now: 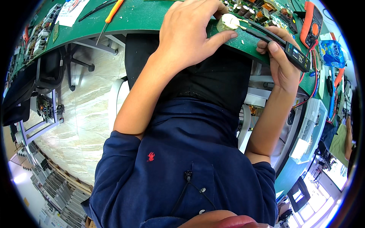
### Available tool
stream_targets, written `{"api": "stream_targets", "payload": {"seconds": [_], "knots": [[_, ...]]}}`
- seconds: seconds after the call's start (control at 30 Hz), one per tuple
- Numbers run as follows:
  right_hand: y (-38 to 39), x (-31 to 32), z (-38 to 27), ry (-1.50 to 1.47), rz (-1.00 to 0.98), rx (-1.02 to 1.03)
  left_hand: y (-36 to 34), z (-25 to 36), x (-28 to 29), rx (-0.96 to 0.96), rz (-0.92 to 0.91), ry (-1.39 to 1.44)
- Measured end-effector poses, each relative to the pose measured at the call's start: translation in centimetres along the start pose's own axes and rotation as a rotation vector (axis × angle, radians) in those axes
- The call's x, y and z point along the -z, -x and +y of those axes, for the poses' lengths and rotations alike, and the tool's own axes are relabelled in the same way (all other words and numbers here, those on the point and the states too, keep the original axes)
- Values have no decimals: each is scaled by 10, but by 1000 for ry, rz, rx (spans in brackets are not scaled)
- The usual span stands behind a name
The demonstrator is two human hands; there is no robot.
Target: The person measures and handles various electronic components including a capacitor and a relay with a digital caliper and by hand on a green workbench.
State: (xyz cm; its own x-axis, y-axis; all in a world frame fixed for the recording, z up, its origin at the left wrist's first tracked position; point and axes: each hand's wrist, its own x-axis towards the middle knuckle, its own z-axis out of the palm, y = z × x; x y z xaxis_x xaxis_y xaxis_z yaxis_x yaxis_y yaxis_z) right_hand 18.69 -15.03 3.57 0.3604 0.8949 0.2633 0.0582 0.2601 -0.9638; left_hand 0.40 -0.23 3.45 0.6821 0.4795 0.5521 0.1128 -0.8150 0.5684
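Work appears mid-step: tips of black digital tweezers (293, 52) at cream round block (227, 23), nr green bench (146, 16) edge; contact unclear, so amt done/left can't be judged. L hand (190, 34) fingers grasp block; R hand (283, 62) fingers grip tweezers. Qty: 1 block, 1 tweezers, 1 multimeter (312, 26), 1 screwdriver (114, 11).
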Motion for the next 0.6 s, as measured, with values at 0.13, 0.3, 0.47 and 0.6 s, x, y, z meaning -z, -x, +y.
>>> {"api": "stream_targets", "payload": {"seconds": [0.13,0.3,0.47,0.6], "knots": [[0,-2,-2,33,18,-28,-1,0,0,-1,-7,5],[-2,-3,2,10,25,-9,1,0,0,9,-11,-1],[-1,-4,2,0,56,-6,0,0,0,-4,-2,-3],[-1,-5,2,3,66,-1,1,0,-2,-22,18,-12]]}}
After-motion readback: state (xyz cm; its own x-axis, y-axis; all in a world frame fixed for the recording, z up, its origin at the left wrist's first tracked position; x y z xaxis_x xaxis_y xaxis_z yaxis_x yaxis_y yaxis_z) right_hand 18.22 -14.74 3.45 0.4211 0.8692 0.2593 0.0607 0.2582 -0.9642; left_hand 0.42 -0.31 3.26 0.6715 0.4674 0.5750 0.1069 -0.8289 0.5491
